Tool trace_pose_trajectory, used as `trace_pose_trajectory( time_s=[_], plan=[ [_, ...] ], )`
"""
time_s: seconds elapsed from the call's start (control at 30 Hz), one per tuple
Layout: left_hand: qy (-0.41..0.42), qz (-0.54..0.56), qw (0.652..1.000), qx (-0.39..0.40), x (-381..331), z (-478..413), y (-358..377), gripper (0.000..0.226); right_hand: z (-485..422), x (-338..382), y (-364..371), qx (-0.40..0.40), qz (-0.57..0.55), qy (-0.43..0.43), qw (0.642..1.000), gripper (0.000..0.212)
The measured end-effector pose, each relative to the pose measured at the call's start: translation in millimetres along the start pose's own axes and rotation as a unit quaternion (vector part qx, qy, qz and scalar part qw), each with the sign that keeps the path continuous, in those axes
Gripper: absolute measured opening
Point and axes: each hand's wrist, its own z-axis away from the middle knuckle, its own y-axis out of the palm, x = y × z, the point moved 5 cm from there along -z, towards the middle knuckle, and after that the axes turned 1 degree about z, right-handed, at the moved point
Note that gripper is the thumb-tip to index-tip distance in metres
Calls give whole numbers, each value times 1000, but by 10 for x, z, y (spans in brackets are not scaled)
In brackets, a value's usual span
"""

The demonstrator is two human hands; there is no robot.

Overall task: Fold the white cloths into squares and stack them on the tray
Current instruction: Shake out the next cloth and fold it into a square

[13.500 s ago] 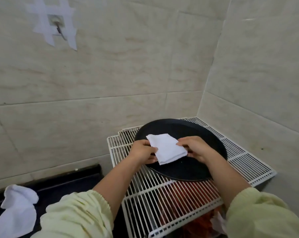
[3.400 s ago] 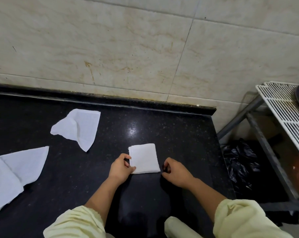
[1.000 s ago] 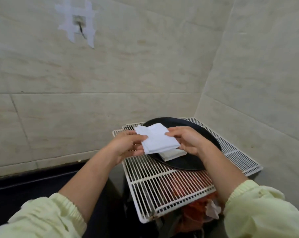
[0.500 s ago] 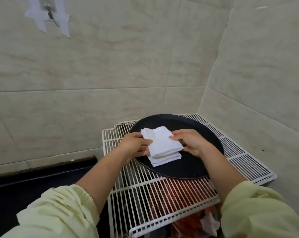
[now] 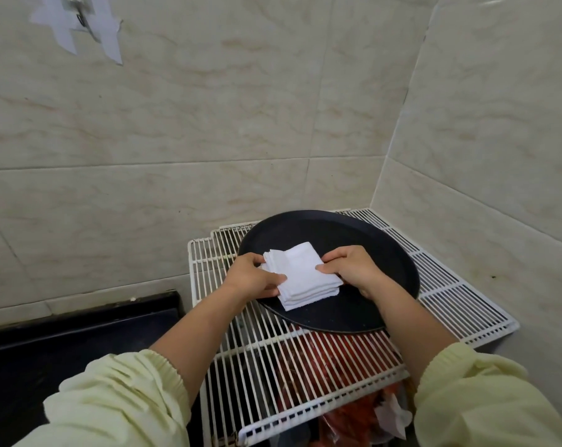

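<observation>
Round black tray (image 5: pixel 353 233) resting on a white wire rack (image 5: pixel 450 295) in a tiled corner. The tray holds a stack of folded white cloths (image 5: pixel 302 279), squared and lying on its near-left part. The left hand (image 5: pixel 250 280) grips the stack's left edge, fingers (image 5: pixel 273 280) curled onto the cloth. The right hand (image 5: pixel 357 269) grips the right edge, its fingers likewise clamped on the cloth. Both forearms cross the near half of the rack. Red items (image 5: pixel 321 359), indistinct, show through the wires below. A black surface (image 5: pixel 63 343) lies left of the rack. Strips of white tape (image 5: pixel 69 30) are stuck high on the far wall (image 5: pixel 208 124).
</observation>
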Motion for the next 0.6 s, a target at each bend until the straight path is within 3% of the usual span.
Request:
trace_pose_trajectory(
  time_s=[0.1,0.3,0.4,0.6],
  plan=[
    [19,-34,999,-17,-9,-3,14,64,21,7,-1,-28,66,-24,997,24],
    [109,-80,988,-74,-43,92,-206,64,191,342,64,-117,165,-133,970,29],
    [185,-84,967,-156,-94,280,-558,37,347,593,341,-87,141,-177,970,24],
    [190,-87,943,-258,193,692,-1530,26,837,1137,1363,0,162,-272,949,21]
  ],
)
